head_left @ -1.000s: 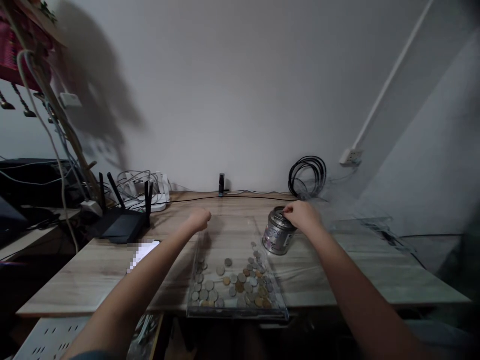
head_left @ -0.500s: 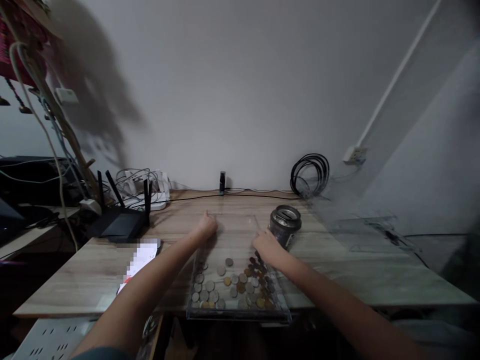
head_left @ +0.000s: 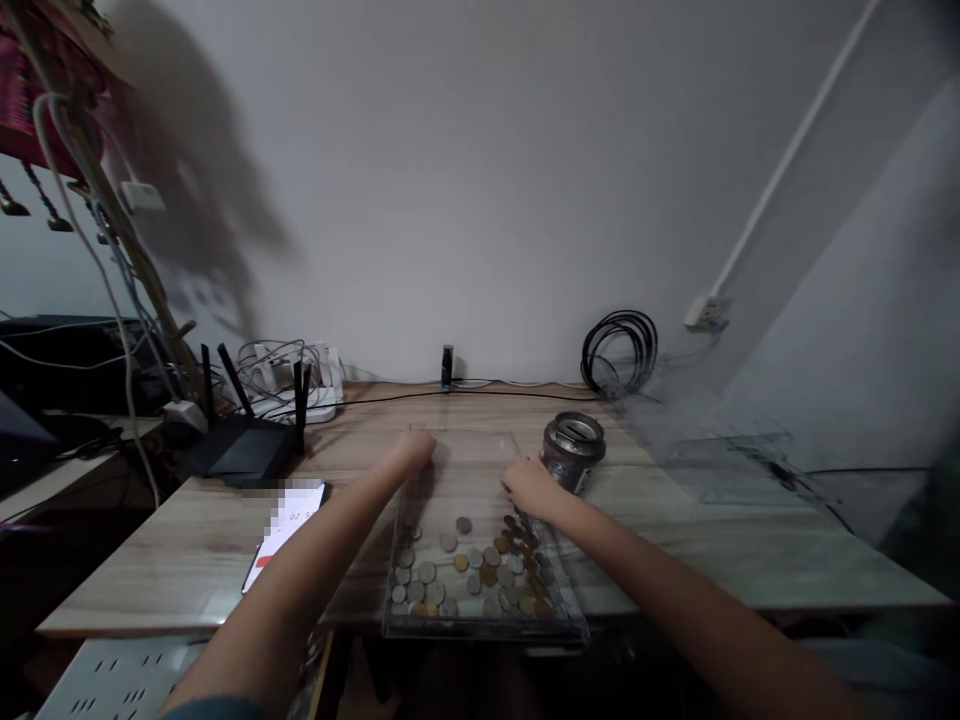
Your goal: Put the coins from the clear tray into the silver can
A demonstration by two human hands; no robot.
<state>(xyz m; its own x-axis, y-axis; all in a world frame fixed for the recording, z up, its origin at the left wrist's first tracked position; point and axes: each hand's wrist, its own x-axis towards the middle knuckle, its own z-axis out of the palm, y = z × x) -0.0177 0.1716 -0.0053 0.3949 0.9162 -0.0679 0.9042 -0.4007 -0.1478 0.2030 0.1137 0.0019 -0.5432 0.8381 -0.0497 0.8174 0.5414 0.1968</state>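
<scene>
We see coins [head_left: 487, 576] spread across the floor of a clear tray [head_left: 486, 632], whose near edge reaches the front of the wood-grained table [head_left: 675, 560]. We judge the step in hand to be coin handling at the tray. The left hand [head_left: 416, 447] lies at the far left corner, fingers curled; we cannot tell whether it grasps the rim. The right hand [head_left: 531, 487] is at the tray's right side, bent fingers turned inward; we cannot tell whether a coin is pinched there. Lifting any single coin would, in our judgement, call for a fingertip pinch, since such thin discs offer little edge. Note the materials: rigid, see-through, straight-walled plastic; round metal pieces, silvery and brassy, massed toward the front and right; and, just right of the tray, an upright cylindrical tin [head_left: 564, 463], dark grey, with a slotted top.
</scene>
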